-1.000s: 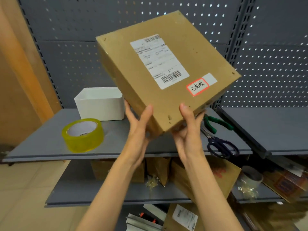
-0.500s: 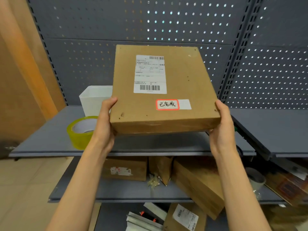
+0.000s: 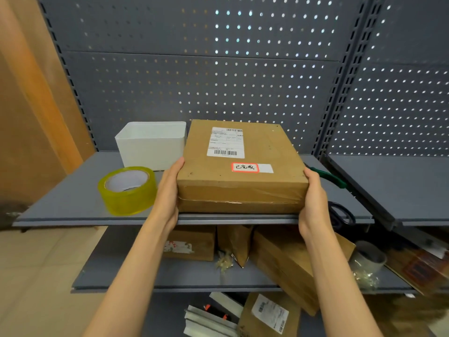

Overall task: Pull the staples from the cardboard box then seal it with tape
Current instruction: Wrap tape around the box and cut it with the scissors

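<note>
On the grey shelf (image 3: 73, 205), left hand (image 3: 167, 195) and right hand (image 3: 313, 203) fingers clasp the cardboard box (image 3: 240, 171); tape roll (image 3: 127, 189) at 9 o'clock.

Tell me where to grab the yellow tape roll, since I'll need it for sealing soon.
The tape roll lies flat on the shelf, its open core facing up. Come from above, with fingers in the core and thumb on the outer wall at its near side. The left hand is nearest but now holds the cardboard box.
</note>
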`<state>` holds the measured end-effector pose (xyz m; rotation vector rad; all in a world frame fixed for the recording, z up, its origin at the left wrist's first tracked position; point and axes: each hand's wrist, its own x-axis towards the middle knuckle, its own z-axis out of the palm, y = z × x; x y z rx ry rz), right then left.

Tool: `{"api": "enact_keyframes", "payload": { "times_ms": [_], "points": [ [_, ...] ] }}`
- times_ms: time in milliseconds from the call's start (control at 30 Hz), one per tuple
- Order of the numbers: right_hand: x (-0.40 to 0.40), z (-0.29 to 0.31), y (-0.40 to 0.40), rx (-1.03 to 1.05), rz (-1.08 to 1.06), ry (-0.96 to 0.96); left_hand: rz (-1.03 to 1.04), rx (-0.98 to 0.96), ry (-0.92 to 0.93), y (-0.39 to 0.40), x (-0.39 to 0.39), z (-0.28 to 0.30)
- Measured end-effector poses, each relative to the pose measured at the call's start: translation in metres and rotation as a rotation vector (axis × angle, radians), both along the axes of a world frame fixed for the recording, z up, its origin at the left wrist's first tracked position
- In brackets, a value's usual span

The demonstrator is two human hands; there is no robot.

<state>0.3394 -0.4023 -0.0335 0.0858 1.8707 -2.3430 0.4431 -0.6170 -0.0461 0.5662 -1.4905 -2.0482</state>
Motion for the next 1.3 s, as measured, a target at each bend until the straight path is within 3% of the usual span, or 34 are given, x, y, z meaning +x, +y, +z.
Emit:
{"api": "enact_keyframes", "payload": {
  "times_ms": [533,867,1000,1200,1300],
  "points": [
    [-0.025,0.000,-0.017,0.118,0.018,0.020,-0.002,-0.067,-0.199,-0.013,-0.016,0.002],
    [-0.031,0.002,-0.011,0.192,0.079,0.058,0.065,-0.084,-0.194,-0.009,-0.013,0.006],
    [-0.030,0.002,-0.001,0.324,0.070,0.234,0.148,-0.295,-0.188,-0.008,-0.001,0.007],
    [-0.005,0.012,-0.007,0.634,-0.091,0.712,0.380,-0.749,-0.085,-0.019,0.031,0.016],
    [0.013,0.015,-0.024,0.752,-0.058,0.899,0.524,-0.976,-0.160,-0.023,0.046,0.016]
  ]
}}
